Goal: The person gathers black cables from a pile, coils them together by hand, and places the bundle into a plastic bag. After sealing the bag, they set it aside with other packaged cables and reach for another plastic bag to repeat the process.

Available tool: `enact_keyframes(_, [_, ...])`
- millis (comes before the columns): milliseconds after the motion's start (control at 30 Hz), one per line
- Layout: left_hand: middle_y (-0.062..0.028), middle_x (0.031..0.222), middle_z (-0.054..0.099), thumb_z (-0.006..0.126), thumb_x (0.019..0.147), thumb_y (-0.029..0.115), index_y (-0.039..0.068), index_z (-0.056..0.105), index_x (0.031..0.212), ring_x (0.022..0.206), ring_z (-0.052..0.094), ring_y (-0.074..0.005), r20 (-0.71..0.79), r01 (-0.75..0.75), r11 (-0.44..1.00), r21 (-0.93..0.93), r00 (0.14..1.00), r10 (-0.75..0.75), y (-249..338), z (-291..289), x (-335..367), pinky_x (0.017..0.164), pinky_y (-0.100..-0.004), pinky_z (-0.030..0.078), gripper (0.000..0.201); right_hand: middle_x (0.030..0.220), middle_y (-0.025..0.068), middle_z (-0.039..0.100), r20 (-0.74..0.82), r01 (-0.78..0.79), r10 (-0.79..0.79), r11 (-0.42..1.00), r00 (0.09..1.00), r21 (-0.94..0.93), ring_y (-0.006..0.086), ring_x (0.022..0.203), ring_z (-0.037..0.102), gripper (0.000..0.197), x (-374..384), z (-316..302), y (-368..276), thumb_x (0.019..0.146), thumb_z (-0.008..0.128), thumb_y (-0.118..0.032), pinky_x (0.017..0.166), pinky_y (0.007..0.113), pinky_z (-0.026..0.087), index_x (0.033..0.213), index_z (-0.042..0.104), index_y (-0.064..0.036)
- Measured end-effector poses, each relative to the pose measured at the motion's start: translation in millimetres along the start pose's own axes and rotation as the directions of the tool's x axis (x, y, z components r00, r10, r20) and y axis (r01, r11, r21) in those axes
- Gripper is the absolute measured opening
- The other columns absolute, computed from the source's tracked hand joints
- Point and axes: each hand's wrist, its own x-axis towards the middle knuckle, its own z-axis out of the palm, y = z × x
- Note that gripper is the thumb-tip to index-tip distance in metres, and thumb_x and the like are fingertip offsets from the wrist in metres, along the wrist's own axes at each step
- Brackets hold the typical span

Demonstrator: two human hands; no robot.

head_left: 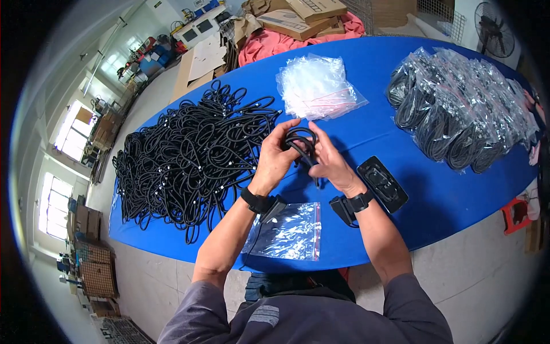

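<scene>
Over the middle of the blue table, a black cord [302,135] is looped into a small coil between my two hands. My left hand [276,159] curls its thumb and fingers round the coil's left side. My right hand [336,164] closes on it from the right, partly hiding it; a cord end hangs below. A clear zip bag [291,234] with a red strip lies flat near the front edge, under my wrists. Left of my hands spreads a large tangled heap of black cords [192,157] with small white bits. Beyond them lies a stack of clear bags [318,86].
A heap of bagged coiled cords [452,106] covers the table's right. A black tray-like case [382,183] lies beside my right wrist. Both wrists wear black straps with small boxes. Cardboard boxes [301,20] sit on pink cloth behind the blue table [366,135]; a red stool [515,215] stands right.
</scene>
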Motion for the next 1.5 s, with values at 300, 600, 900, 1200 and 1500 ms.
enact_keyframes(300, [-0.0021, 0.118, 0.062, 0.073, 0.083, -0.007, 0.003, 0.049, 0.143, 0.105, 0.060, -0.0099, 0.046, -0.011, 0.983, -0.183, 0.999, 0.020, -0.2, -1.3, -27.5, 0.089, -0.0245, 0.049, 0.065, 0.109, 0.0053, 0.068, -0.183, -0.046, 0.052, 0.998, 0.982, 0.038, 0.0110, 0.101, 0.064, 0.030, 4.6, -2.7, 21.1, 0.092, 0.058, 0.004, 0.092, 0.026, 0.050, 0.121, 0.059, -0.0009])
enact_keyframes(600, [-0.0047, 0.117, 0.068, 0.071, 0.090, -0.001, 0.001, 0.058, 0.135, 0.106, 0.063, -0.0115, -0.061, 0.150, 0.959, -0.239, 0.984, -0.169, -44.8, -31.7, -72.4, 0.097, -0.0271, 0.049, 0.047, 0.109, 0.0043, 0.068, -0.195, -0.238, 0.241, 0.971, 0.951, 0.035, 0.0108, 0.097, 0.064, 0.029, -1.2, 20.6, 46.6, 0.094, 0.059, 0.002, 0.090, 0.026, 0.051, 0.123, 0.059, -0.0017])
enact_keyframes(900, [-0.0038, 0.112, 0.069, 0.064, 0.100, 0.015, 0.002, 0.064, 0.126, 0.105, 0.062, -0.0100, -0.095, 0.076, 0.970, -0.232, 0.990, -0.101, -35.3, -54.5, -100.9, 0.097, -0.0265, 0.047, 0.030, 0.110, 0.0024, 0.065, -0.020, -0.388, 0.405, 0.888, 0.914, 0.249, 0.0102, 0.099, 0.061, 0.032, -2.7, 36.4, 56.2, 0.104, 0.055, -0.018, 0.090, 0.027, 0.048, 0.130, 0.057, -0.0010])
enact_keyframes(1200, [-0.0017, 0.104, 0.068, 0.057, 0.104, 0.024, 0.003, 0.063, 0.118, 0.092, 0.060, -0.0088, -0.060, -0.016, 0.935, -0.355, 0.998, -0.006, -49.1, -72.7, -99.2, 0.084, -0.0252, 0.048, 0.027, 0.111, 0.0005, 0.063, -0.038, -0.267, 0.276, 0.951, 0.960, 0.159, 0.0097, 0.096, 0.059, 0.038, -6.5, 73.3, 65.7, 0.105, 0.054, -0.022, 0.086, 0.026, 0.047, 0.137, 0.054, -0.0010])
enact_keyframes(1500, [-0.0007, 0.090, 0.065, 0.078, 0.090, 0.028, 0.004, 0.066, 0.107, 0.086, 0.058, -0.0077, -0.077, 0.060, 0.969, -0.238, 0.994, -0.081, -35.5, -59.7, -111.9, 0.074, -0.0261, 0.049, 0.032, 0.104, 0.0004, 0.063, -0.086, -0.364, 0.390, 0.905, 0.917, 0.220, 0.0091, 0.092, 0.058, 0.015, -20.4, 84.4, 83.2, 0.102, 0.058, -0.012, 0.082, 0.025, 0.047, 0.113, 0.061, -0.0032])
